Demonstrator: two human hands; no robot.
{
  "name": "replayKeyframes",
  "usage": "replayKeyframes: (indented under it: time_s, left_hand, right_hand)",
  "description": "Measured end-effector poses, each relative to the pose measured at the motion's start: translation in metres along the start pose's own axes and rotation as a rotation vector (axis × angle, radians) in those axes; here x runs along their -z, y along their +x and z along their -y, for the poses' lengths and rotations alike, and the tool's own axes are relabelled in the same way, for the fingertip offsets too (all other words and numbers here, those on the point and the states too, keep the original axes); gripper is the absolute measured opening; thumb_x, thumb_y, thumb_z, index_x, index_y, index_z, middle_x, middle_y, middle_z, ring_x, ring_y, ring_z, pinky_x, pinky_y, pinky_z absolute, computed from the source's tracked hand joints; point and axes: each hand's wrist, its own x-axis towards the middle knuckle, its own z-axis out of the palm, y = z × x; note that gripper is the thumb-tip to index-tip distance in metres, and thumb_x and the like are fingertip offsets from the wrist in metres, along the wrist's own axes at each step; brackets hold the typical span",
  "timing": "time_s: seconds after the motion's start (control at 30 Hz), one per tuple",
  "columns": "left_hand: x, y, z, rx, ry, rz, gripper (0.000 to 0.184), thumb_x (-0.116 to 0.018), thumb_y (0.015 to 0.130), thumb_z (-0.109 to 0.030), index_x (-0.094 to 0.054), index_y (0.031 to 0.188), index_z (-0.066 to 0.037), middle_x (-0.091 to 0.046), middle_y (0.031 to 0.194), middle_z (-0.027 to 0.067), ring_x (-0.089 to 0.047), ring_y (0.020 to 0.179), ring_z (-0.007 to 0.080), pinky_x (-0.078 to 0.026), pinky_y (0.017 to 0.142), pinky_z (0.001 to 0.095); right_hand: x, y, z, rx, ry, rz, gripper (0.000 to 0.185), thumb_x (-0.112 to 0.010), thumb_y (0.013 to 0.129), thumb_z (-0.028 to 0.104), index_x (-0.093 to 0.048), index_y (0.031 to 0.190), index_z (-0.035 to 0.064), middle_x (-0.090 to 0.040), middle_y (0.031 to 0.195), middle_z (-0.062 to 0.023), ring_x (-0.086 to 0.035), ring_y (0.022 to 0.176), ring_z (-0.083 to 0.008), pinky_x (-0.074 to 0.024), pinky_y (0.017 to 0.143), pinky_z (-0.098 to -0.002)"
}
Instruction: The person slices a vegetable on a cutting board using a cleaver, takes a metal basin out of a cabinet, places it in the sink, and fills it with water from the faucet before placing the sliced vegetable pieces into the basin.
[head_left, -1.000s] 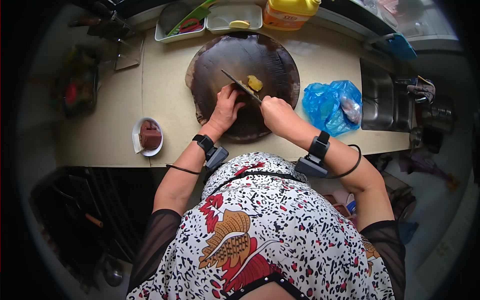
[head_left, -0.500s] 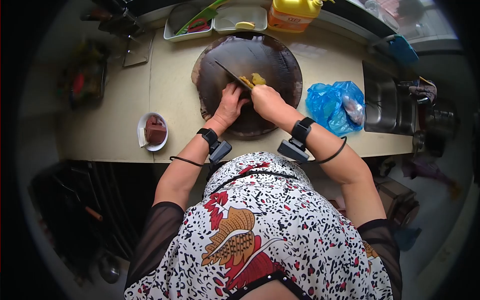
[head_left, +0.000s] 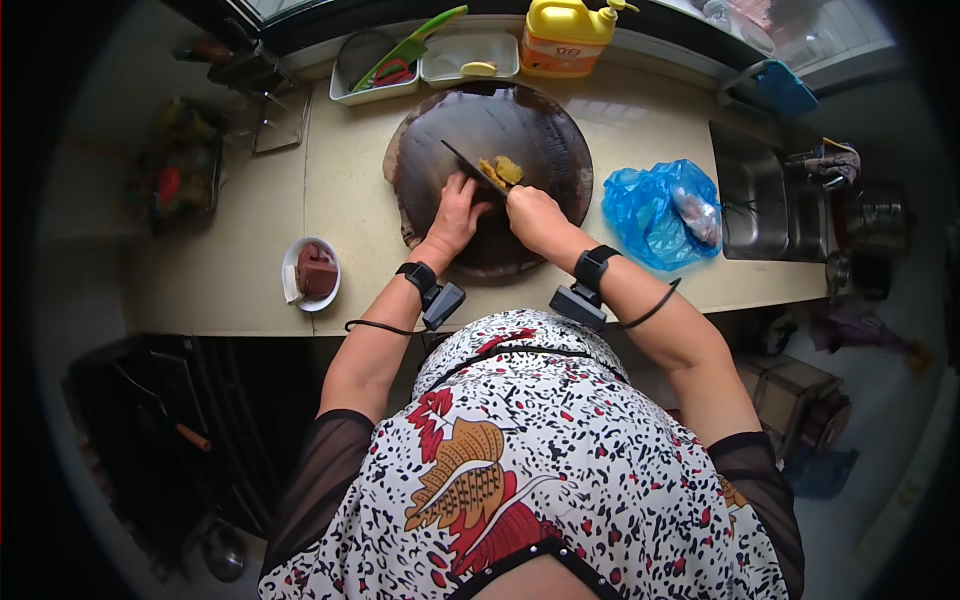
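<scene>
My right hand (head_left: 538, 215) is wrapped round the handle of a kitchen knife (head_left: 467, 161). Its blade slants up and left over a round, dark wooden chopping board (head_left: 560, 140). Close to the blade's right side lie yellow pieces that look like ginger (head_left: 508, 169). My left hand (head_left: 455, 218) rests on the board to the left of the blade, fingers bent and close together, thumb towards the knife. Whatever is under those fingertips is hidden.
A white bowl (head_left: 333, 262) with a dark red-brown block stands at the left. Right of the board lies a blue plastic bag (head_left: 640, 215), beside a metal sink (head_left: 745, 185). White trays (head_left: 375, 97) and a yellow pump bottle (head_left: 565, 35) line the back.
The view has shifted slightly. The knife and both hands stay close together on the board, and the yellow pieces lie a little differently beside the blade.
</scene>
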Motion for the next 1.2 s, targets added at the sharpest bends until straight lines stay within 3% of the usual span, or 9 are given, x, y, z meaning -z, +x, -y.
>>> replayKeyframes:
  time_s: [0.13,0.23,0.27,0.4,0.5,0.6,0.7,0.87,1.2]
  left_hand:
    - [-0.003,-0.003,-0.001,-0.060,0.000,-0.042,0.034,-0.069,0.072,-0.002,-0.054,0.103,-0.003,-0.049,0.113,0.0165,-0.047,0.107,0.0363,-0.040,0.092,0.0419]
    - [0.001,-0.007,-0.004,-0.111,-0.016,-0.083,0.034,-0.068,0.073,-0.001,-0.053,0.103,-0.003,-0.048,0.113,0.0162,-0.047,0.107,0.0357,-0.041,0.093,0.0404]
    - [0.003,-0.008,-0.004,-0.117,-0.023,-0.080,0.034,-0.068,0.073,-0.001,-0.053,0.103,-0.003,-0.048,0.112,0.0162,-0.047,0.106,0.0355,-0.041,0.093,0.0399]
    - [0.008,-0.011,-0.008,-0.131,-0.028,-0.078,0.035,-0.067,0.072,0.002,-0.052,0.103,-0.003,-0.048,0.112,0.0157,-0.048,0.106,0.0351,-0.042,0.093,0.0392]
    - [0.013,-0.012,-0.008,-0.115,-0.057,-0.051,0.035,-0.068,0.072,0.002,-0.052,0.103,-0.003,-0.048,0.111,0.0155,-0.048,0.106,0.0351,-0.042,0.094,0.0391]
    - [0.015,-0.009,-0.010,-0.110,-0.048,-0.034,0.039,-0.072,0.070,-0.002,-0.052,0.104,-0.003,-0.047,0.113,0.0159,-0.047,0.107,0.0356,-0.042,0.094,0.0397]
    - [0.018,-0.007,-0.022,-0.101,0.015,-0.007,0.049,-0.077,0.066,-0.007,-0.050,0.107,-0.003,-0.045,0.116,0.0171,-0.045,0.110,0.0364,-0.041,0.096,0.0409]
    - [0.009,-0.005,-0.031,-0.031,0.159,0.002,0.060,-0.079,0.061,-0.009,-0.046,0.111,-0.001,-0.044,0.119,0.0191,-0.042,0.113,0.0382,-0.038,0.098,0.0424]
    - [0.011,0.004,-0.028,-0.076,0.202,-0.035,0.051,-0.074,0.060,-0.011,-0.048,0.102,0.001,-0.047,0.110,0.0194,-0.044,0.107,0.0379,-0.040,0.094,0.0418]
  right_hand:
    - [0.007,0.012,-0.003,-0.094,0.103,0.022,0.016,-0.054,0.077,0.003,-0.064,0.072,-0.0075,-0.062,0.077,-0.0286,-0.063,0.080,-0.0424,-0.0511,0.072,-0.0472]
    - [0.022,0.010,-0.025,-0.336,0.437,0.108,0.034,-0.055,0.090,0.016,-0.059,0.069,-0.0107,-0.058,0.058,-0.0256,-0.063,0.052,-0.0356,-0.0510,0.049,-0.0423]
    - [0.018,0.007,-0.036,-0.414,0.532,0.133,0.041,-0.055,0.092,0.021,-0.053,0.065,-0.0094,-0.055,0.051,-0.0192,-0.059,0.041,-0.0275,-0.0465,0.038,-0.0380]
    - [0.012,-0.004,-0.041,-0.446,0.550,0.100,0.042,-0.055,0.093,0.022,-0.049,0.063,-0.0080,-0.053,0.048,-0.0168,-0.056,0.039,-0.0245,-0.0449,0.036,-0.0375]
    - [0.016,-0.010,-0.028,-0.446,0.538,0.071,0.037,-0.055,0.091,0.018,-0.053,0.066,-0.0088,-0.057,0.055,-0.0225,-0.061,0.048,-0.0322,-0.0493,0.044,-0.0419]
    - [0.006,-0.014,-0.028,-0.174,0.292,-0.092,0.029,-0.055,0.089,0.014,-0.058,0.071,-0.0085,-0.061,0.068,-0.0279,-0.064,0.066,-0.0405,-0.0521,0.059,-0.0461]
    - [0.007,-0.022,-0.014,-0.171,0.159,-0.014,0.017,-0.055,0.083,0.007,-0.063,0.077,-0.0071,-0.061,0.077,-0.0290,-0.062,0.080,-0.0437,-0.0514,0.070,-0.0476]
    - [0.006,-0.022,0.009,-0.160,-0.006,0.054,0.012,-0.054,0.075,0.000,-0.064,0.077,-0.0061,-0.063,0.079,-0.0292,-0.064,0.077,-0.0430,-0.0529,0.069,-0.0462]
    - [-0.004,-0.029,-0.032,-0.313,0.379,-0.051,0.029,-0.058,0.088,0.016,-0.059,0.073,-0.0094,-0.058,0.074,-0.0311,-0.060,0.076,-0.0461,-0.0486,0.066,-0.0478]
